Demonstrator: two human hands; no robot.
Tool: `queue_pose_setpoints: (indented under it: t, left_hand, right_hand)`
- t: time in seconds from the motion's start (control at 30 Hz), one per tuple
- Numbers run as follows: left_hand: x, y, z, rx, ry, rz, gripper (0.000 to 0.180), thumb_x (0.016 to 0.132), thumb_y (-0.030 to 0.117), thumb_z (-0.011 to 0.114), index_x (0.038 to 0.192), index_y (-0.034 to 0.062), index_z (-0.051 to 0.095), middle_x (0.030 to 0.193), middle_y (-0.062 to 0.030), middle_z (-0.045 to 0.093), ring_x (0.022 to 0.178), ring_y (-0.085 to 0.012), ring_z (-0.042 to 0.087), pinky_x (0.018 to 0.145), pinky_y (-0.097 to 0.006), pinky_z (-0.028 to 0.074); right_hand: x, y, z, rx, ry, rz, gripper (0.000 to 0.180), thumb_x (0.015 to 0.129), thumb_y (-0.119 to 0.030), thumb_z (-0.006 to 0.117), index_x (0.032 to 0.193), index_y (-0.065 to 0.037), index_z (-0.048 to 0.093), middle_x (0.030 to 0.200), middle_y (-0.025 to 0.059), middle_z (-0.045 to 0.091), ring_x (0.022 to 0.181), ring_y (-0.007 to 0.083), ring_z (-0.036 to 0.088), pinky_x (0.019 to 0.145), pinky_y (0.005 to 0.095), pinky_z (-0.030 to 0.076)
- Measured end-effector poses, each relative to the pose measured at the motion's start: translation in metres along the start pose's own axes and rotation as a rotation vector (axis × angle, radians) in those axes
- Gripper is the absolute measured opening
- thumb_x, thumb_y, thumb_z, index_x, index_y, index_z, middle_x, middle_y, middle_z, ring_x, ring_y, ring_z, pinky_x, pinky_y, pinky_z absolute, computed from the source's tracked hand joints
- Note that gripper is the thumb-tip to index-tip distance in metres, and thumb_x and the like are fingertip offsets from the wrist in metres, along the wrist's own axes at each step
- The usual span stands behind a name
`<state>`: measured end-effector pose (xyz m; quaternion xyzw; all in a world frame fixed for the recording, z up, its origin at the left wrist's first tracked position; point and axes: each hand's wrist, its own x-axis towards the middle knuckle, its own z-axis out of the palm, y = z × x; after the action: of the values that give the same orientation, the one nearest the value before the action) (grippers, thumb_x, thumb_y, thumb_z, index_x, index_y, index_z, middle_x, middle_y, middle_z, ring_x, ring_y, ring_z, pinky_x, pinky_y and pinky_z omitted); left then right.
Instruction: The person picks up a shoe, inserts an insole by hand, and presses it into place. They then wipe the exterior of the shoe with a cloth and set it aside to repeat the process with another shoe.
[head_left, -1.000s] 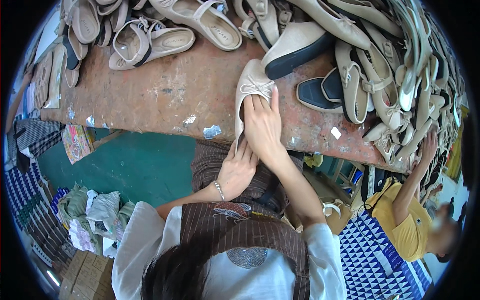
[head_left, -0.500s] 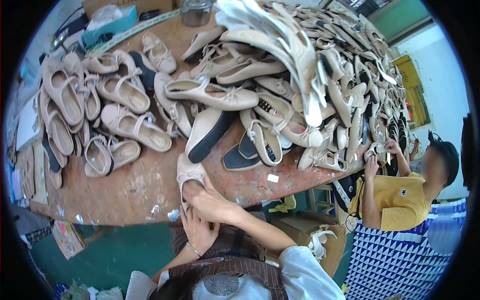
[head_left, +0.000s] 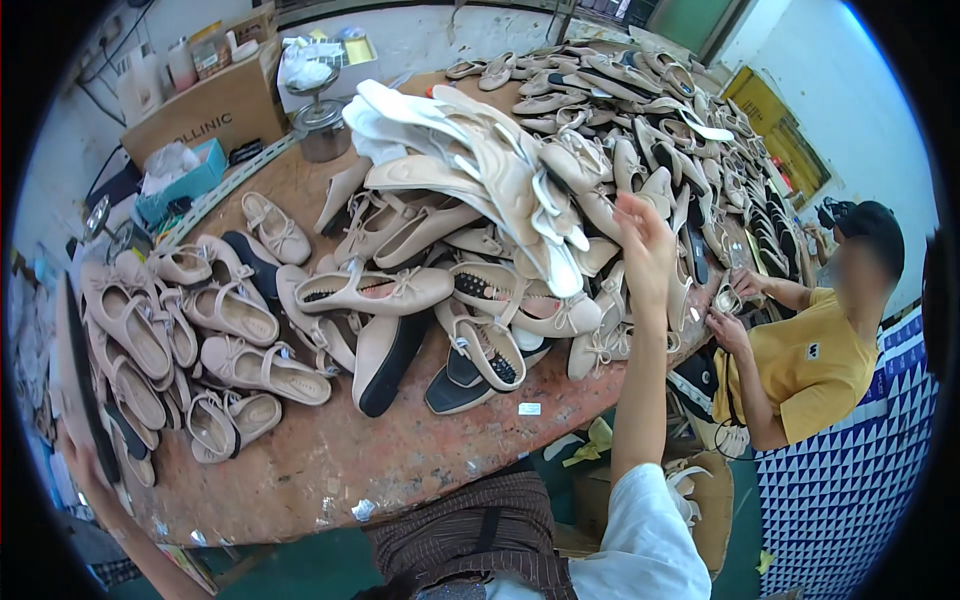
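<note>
Shoe point(head_left: 80, 375) now at the far left of the bench point(head_left: 300, 470) — half a second earlier, at the near edge with both hands on it. Turned on its side, dark sole facing right, pale upper mostly hidden to the left. Long axis running nearly up and down the view, with the upper end leaning slightly left and pointing toward the far side of the bench. Toe or heel uppermost: cannot tell, with the blur so near the rim.

Left hand point(head_left: 85, 470) at the lower end, fingers clamped on it as far as visible. Right hand point(head_left: 645, 240) well apart, raised over the right part of the heap, fingers loosely curled with nothing visible between them. Nearest to it, pale insoles point(head_left: 520, 180) in a fanned stack; cannot tell whether touching. Together before, now spread wide.

View tipped up as well — brown carton point(head_left: 205, 135) and metal canister point(head_left: 322, 130) in fuller sight at the back. Just right of the held shoe, a cluster of beige shoes point(head_left: 230, 310), in place as before. Likewise a dark-soled shoe point(head_left: 390, 355) near the middle, lying on its side and pointing toward the near edge.
</note>
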<state>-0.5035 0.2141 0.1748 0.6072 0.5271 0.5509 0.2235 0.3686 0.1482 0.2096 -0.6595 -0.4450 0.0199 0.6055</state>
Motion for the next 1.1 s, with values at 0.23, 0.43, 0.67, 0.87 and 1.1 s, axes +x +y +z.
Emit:
queue_pose_setpoints:
  t: [0.23,0.43,0.67,0.87,1.1]
  left_hand:
    - [0.11,-0.061,0.088,0.886,-0.346,0.241,0.062,0.094,0.015,0.061,0.149,-0.0011,0.037,0.14,-0.0224,0.054,0.132,-0.033,0.05,0.109,-0.037,0.037]
    - [0.046,-0.042,0.16,1.224,-0.1,0.254,0.088,0.088,0.016,0.066,0.159,0.013,0.015,0.16,-0.019,0.027,0.148,-0.037,0.023,0.117,-0.055,0.017]
    - [-0.022,0.083,0.271,0.62,-0.322,0.361,0.099,0.085,0.034,0.072,0.157,0.0024,0.013,0.163,-0.0163,0.02,0.151,-0.0317,0.018,0.122,-0.042,0.013]
    - [-0.12,0.156,0.442,-0.236,-0.037,0.227,0.095,0.086,0.06,0.069,0.148,-0.0001,0.029,0.147,-0.0192,0.041,0.133,-0.0319,0.044,0.111,-0.047,0.036]
    - [-0.082,0.127,0.365,-0.717,0.039,-0.418,0.032,0.094,0.016,0.063,0.121,0.0012,0.054,0.117,-0.0073,0.059,0.11,-0.0197,0.058,0.101,-0.038,0.046]
  right_hand:
    - [0.045,0.081,0.048,-0.039,-0.014,-0.037,0.035,0.071,0.014,0.058,0.103,0.0,0.061,0.132,0.0223,0.051,0.099,0.0291,0.066,0.085,0.035,0.057]
    - [-0.01,0.075,0.05,-0.222,0.243,-0.385,0.021,0.071,0.018,0.061,0.086,0.003,0.062,0.132,0.02,0.051,0.096,0.0281,0.063,0.081,0.0342,0.052]
    - [-0.044,-0.01,0.062,-0.226,0.355,-0.496,0.027,0.066,0.009,0.071,0.087,-0.008,0.068,0.106,0.0149,0.059,0.09,0.0298,0.06,0.076,0.0361,0.049]
    - [-0.126,-0.132,0.098,0.367,-0.465,-0.724,0.028,0.073,-0.001,0.066,0.102,-0.003,0.069,0.103,0.0132,0.068,0.081,0.0287,0.069,0.068,0.0347,0.059]
    - [-0.008,0.042,0.002,-0.545,0.478,-0.276,0.055,0.078,-0.002,0.065,0.132,0.003,0.05,0.126,0.0246,0.057,0.116,0.0409,0.052,0.101,0.048,0.041]
